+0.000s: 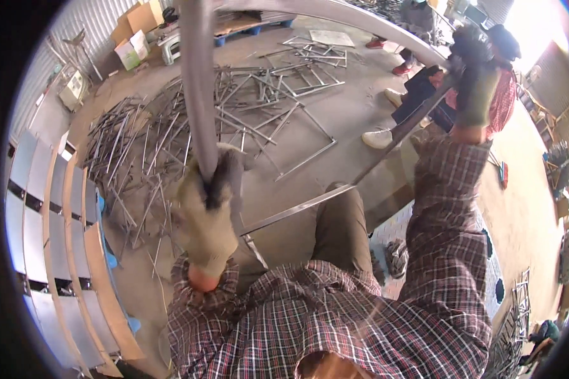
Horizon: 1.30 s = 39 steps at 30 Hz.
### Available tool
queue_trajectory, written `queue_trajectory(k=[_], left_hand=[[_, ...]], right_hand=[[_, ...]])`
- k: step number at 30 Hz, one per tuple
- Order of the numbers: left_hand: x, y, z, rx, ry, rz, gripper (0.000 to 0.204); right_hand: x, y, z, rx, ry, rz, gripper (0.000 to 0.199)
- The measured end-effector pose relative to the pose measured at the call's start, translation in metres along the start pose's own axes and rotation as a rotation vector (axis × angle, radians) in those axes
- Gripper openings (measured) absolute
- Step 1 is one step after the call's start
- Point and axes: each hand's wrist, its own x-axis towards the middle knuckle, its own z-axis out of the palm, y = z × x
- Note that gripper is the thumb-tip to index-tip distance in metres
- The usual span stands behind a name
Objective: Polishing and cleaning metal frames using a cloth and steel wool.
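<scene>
My left hand (207, 211), in a worn work glove, is closed around a thick grey curved metal tube (198, 82) that rises up and arcs over to the right. My right hand (474, 76), in a dark and green glove, is raised high and closed on the same tube's far end, near the top right. A thin flat metal bar (335, 189) runs slanted from below my left hand up toward my right hand. My plaid sleeves and one knee in olive trousers (341, 227) fill the lower frame.
A big heap of metal rods and welded frames (171, 132) lies on the concrete floor ahead. Pale panels (38, 208) are stacked at the left. Another person in red (499, 101) crouches at upper right. Cardboard boxes (133, 38) stand at the back.
</scene>
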Motion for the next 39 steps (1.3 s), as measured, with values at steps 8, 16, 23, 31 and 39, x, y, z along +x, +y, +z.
queue_trajectory(k=[8, 16, 23, 31, 39], left_hand=[[-0.055, -0.121, 0.026, -0.625, -0.11, -0.462, 0.032], [-0.093, -0.16, 0.009, -0.492, -0.001, -0.44, 0.03], [-0.102, -0.13, -0.001, -0.474, -0.132, -0.564, 0.034], [-0.026, -0.04, -0.004, 0.28, 0.126, 0.533, 0.028], [0.061, -0.034, 0.066, 0.852, -0.382, 0.411, 0.026]], right_hand=[[-0.004, -0.031, 0.014, 0.721, -0.266, 0.214, 0.042], [-0.077, -0.028, 0.045, 1.017, -0.261, 0.755, 0.043], [-0.076, -0.01, 0.069, 0.364, -0.101, 0.442, 0.028], [-0.073, -0.051, 0.093, 1.078, -0.071, 0.538, 0.04], [-0.164, -0.032, 0.093, 0.96, 0.02, 0.625, 0.034]])
